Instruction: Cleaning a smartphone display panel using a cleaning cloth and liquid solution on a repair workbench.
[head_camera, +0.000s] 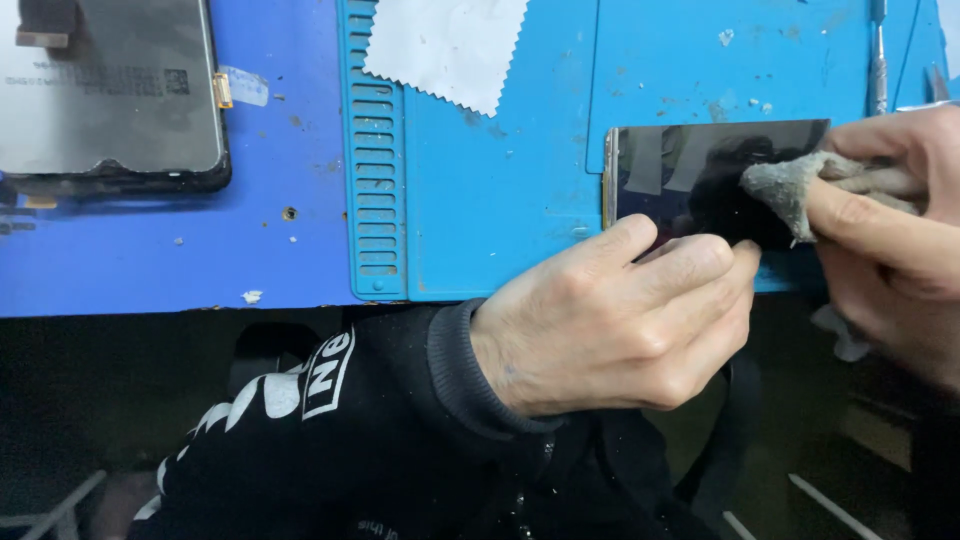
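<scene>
Nearest the viewer, a black sleeve (380, 420) with white print leads to the left hand (620, 320), which hangs over the counter's front edge. Its fingers are curled together, and the thumb and fingertips press on the near edge of a dark glass phone screen (690, 175). The screen lies flat on a blue work mat (500, 180) near the front edge. The right hand (890, 220) pinches a grey cloth (790, 185) against the glass. Farther back lie a white wipe (450, 45) and, at the far left corner, 1 more dark screen (110, 90) on the blue counter (150, 250).
</scene>
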